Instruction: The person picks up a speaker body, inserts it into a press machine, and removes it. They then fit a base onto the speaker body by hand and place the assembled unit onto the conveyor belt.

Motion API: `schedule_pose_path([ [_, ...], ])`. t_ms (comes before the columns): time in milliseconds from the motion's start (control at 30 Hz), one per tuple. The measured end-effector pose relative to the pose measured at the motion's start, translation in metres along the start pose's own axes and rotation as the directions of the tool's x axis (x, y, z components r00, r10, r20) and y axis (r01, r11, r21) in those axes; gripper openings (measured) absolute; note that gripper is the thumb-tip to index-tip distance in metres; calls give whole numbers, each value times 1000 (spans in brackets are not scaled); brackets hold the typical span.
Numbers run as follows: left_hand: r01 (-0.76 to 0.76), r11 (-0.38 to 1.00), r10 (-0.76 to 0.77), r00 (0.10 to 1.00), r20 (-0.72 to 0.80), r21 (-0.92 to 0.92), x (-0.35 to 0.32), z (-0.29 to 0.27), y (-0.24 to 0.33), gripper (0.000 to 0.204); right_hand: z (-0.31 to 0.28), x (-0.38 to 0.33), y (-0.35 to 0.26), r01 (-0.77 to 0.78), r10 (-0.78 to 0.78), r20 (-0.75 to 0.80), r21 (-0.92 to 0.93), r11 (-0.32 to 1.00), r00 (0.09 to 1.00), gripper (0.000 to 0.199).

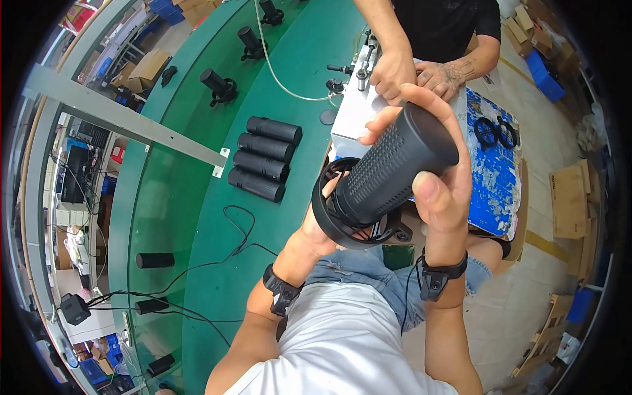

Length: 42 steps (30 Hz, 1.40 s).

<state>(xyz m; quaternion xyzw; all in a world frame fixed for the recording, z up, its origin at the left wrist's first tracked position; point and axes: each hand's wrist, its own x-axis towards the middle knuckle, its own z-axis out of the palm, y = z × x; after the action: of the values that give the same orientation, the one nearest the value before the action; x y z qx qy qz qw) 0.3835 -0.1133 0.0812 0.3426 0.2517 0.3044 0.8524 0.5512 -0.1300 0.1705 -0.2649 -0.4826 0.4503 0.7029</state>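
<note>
A black cylindrical housing [385, 172] with rows of small holes is held up, tilted, in front of me. My right hand [449, 187] wraps round its smooth upper end, thumb on the near side and fingers over the far side. At its lower end sits a black open ring base [320, 214] with spokes. My left hand [317, 230] grips this ring base from the left and below; most of its fingers are hidden behind it. Whether housing and base are fastened together I cannot tell. Several similar black cylinders [263, 161] lie side by side on the green table to the left.
Another person's hands [394, 74] work at a white-topped fixture [355, 108] with clamps ahead. Two black rings [495, 133] lie on a worn blue board [490, 191] at the right. Black assemblies [217, 85] stand along the green belt [178, 131]. Cables [243, 243] cross the table at left.
</note>
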Motion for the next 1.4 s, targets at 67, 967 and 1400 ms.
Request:
schedule_pose_path([
  [67,56,931,34,971,237,-362,6,-13,-7,46,-5,2,6,21,-21,7,43,999,1000,80],
  [967,311,173,933,251,-256,934,-126,-174,118,63,9,-25,101,-407,509,153,-429,806,847,66],
  [1400,690,329,927,-104,-361,645,-153,-381,125,73,-57,-101,122,-597,606,-101,-357,718,789,46],
])
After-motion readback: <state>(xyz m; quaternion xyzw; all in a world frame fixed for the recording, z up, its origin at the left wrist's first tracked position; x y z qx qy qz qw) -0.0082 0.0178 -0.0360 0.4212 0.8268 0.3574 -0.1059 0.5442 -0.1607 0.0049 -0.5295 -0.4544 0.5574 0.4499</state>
